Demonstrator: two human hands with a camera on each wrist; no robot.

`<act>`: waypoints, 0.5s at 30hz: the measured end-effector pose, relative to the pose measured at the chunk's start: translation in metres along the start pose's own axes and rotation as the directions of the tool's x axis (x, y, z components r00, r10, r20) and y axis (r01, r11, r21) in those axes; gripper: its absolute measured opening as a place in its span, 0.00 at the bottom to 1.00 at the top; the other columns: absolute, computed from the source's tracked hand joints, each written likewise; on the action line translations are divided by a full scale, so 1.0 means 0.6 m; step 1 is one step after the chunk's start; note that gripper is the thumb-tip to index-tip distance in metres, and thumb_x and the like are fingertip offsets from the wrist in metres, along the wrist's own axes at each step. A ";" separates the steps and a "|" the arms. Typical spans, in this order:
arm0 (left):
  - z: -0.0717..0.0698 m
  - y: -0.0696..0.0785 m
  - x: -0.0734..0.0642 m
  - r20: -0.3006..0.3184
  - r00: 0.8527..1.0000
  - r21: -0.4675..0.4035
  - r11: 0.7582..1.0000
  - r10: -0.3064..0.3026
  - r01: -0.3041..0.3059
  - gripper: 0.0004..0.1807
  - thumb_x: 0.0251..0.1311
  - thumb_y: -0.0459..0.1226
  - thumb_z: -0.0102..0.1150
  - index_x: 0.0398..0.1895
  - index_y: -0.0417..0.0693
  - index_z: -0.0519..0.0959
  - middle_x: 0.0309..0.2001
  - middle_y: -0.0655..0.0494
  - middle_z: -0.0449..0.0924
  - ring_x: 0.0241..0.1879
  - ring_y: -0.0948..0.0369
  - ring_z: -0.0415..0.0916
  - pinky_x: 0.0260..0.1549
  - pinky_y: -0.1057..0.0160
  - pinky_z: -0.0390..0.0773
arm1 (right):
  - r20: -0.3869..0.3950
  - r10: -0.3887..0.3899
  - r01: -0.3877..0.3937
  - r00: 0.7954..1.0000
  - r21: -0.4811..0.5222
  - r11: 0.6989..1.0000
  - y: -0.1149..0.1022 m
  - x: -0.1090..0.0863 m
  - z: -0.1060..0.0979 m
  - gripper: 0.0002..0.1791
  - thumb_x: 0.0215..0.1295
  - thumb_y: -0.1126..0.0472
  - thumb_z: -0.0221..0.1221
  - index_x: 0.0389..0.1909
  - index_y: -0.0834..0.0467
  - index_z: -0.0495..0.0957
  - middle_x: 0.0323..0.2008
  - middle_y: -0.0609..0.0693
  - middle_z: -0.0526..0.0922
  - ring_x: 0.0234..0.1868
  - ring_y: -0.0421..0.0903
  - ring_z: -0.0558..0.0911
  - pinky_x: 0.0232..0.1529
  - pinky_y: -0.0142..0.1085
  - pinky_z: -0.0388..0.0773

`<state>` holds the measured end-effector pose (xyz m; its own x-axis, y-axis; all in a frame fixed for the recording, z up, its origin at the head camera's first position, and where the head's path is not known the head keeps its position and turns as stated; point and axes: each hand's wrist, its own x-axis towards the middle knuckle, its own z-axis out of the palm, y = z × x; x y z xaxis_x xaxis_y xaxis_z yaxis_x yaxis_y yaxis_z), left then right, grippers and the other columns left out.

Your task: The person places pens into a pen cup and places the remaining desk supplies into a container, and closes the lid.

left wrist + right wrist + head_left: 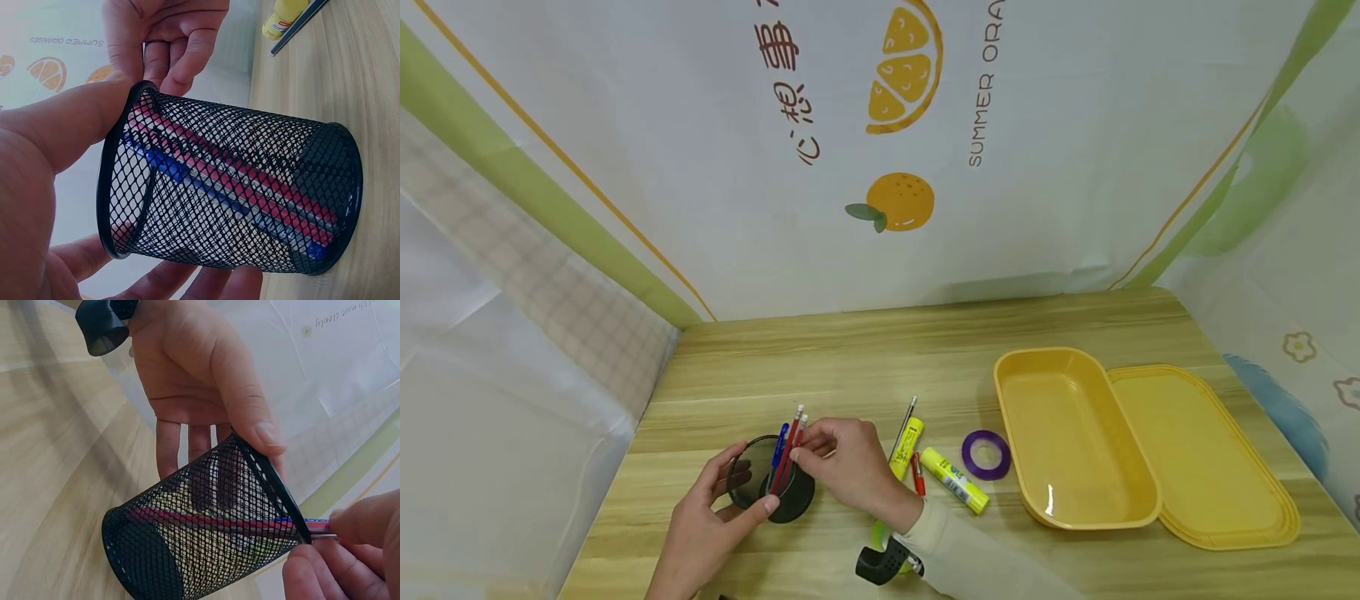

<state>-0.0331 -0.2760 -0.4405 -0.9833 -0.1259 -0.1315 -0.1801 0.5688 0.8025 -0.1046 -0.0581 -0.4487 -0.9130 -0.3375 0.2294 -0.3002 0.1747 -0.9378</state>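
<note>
Mesh cup [792,502], lower frame, left of centre in the head view, at the desk [737,367]. The left hand [706,518] holds its rim and wall; the right hand [852,462] pinches red pencils [789,442] beside a blue pen [778,447]. The cup should prove light and stiff, best steadied by its wall; smooth pencils, by their upper ends.

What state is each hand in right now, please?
Left hand: holding the black mesh cup, thumb at its rim.
Right hand: closed, pinching a red pencil at the cup's rim.
</note>
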 end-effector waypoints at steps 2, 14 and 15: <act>0.000 0.000 0.000 0.000 1.000 0.001 1.000 0.003 -0.003 0.47 0.59 0.51 0.79 0.80 0.60 0.65 0.69 0.41 0.76 0.66 0.48 0.77 0.46 0.71 0.83 | 0.005 0.000 0.000 1.000 -0.009 1.000 0.002 -0.001 -0.001 0.04 0.67 0.60 0.71 0.39 0.56 0.89 0.34 0.46 0.92 0.33 0.29 0.85 0.37 0.25 0.83; 0.000 0.001 0.000 0.004 1.000 0.006 1.000 -0.011 0.011 0.47 0.59 0.52 0.79 0.80 0.61 0.64 0.68 0.40 0.76 0.66 0.46 0.77 0.50 0.58 0.87 | 0.012 0.041 -0.041 0.999 -0.003 0.999 0.007 -0.009 -0.007 0.07 0.66 0.60 0.71 0.43 0.58 0.89 0.34 0.45 0.92 0.32 0.29 0.85 0.35 0.26 0.83; 0.000 0.001 0.000 0.005 1.000 0.007 1.000 -0.012 0.012 0.47 0.59 0.52 0.79 0.80 0.61 0.64 0.69 0.40 0.76 0.66 0.46 0.77 0.50 0.58 0.88 | 0.013 0.046 -0.046 0.999 -0.001 0.999 0.008 -0.012 -0.008 0.07 0.66 0.60 0.71 0.43 0.58 0.89 0.35 0.44 0.91 0.33 0.29 0.85 0.35 0.26 0.84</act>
<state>-0.0334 -0.2757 -0.4398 -0.9812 -0.1288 -0.1440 -0.1921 0.5726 0.7970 -0.1010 -0.0504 -0.4534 -0.9220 -0.3413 0.1829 -0.2585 0.1910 -0.9469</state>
